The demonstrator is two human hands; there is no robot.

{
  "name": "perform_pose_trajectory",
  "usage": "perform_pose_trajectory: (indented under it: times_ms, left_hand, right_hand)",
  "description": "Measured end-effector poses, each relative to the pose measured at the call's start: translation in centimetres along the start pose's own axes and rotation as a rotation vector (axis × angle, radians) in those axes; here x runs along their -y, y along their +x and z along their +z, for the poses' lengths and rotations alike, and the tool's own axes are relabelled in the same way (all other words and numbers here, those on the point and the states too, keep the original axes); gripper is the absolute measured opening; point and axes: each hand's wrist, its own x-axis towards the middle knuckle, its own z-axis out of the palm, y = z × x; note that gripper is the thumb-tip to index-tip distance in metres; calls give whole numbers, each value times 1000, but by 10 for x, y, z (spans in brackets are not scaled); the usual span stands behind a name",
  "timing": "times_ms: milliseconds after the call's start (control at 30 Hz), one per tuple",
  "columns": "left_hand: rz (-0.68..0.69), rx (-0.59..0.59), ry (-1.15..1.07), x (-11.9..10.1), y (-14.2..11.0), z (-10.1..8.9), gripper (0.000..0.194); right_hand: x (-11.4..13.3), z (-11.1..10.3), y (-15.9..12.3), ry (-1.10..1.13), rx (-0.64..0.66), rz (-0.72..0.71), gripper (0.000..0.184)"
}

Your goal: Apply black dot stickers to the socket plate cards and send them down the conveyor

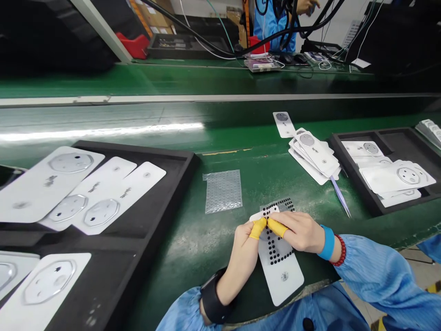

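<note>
A clear sheet of small round black dots (279,252) lies over a white rounded panel (282,281) near the table's front edge. My left hand (248,238) pinches the sheet at its upper part, a yellow finger cot on the thumb. From the other side my right hand (302,231), also with a yellow cot, closes its fingertips on the sheet right beside the left thumb. The fingertips almost meet, and whatever lies between them is hidden. Left of the hands is a piece of bubble wrap (223,191). Purple tweezers (340,196) rest to the upper right.
A black tray (165,216) with several white socket panels (115,197) takes up the left. Behind the tweezers lies a pile of white panels (315,154). Another black tray (374,209) with panels stands right. Beyond a raised ledge, cables hang before a person in blue (275,27).
</note>
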Motion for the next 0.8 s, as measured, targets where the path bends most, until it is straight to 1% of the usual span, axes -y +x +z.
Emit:
perform_pose_trajectory:
  times_ms: [100, 167, 200, 267, 333, 400, 500, 567, 633, 700, 800]
  left_hand:
    - [-14, -5, -13, 1, 2, 2, 32]
    - [-17, -7, -19, 2, 3, 4, 32]
    - [-19, -8, -19, 2, 3, 4, 32]
    - [-19, -18, -14, 2, 3, 4, 33]
    - [-13, -34, -5, 2, 3, 3, 35]
    - [-6, -39, 3, 3, 2, 2, 36]
    - [-1, -27, 16, 4, 1, 1, 36]
    - [5, -22, 28, 4, 0, 1, 36]
    - [13, -18, 38, 4, 0, 1, 36]
    - [18, -17, 41, 4, 0, 0, 37]
    - [18, -19, 31, 5, 1, 0, 38]
  right_hand:
    - [-4, 3, -2, -5, 44, -31, 36]
    - [-7, 5, -3, 16, 93, -27, 33]
    - [-8, 6, -3, 44, 103, -4, 29]
    - [-9, 8, -5, 135, 83, 85, 20]
    - [-10, 9, -6, 238, 39, 172, 15]
    - [-10, 9, -7, 305, 24, 212, 13]
    - [-9, 6, -5, 337, 69, 241, 11]
    - [-9, 3, -3, 378, 121, 297, 11]
    - [-9, 1, -1, 426, 137, 353, 11]
    - [-9, 0, -1, 432, 117, 351, 10]
    - [-8, 1, -1, 358, 109, 273, 9]
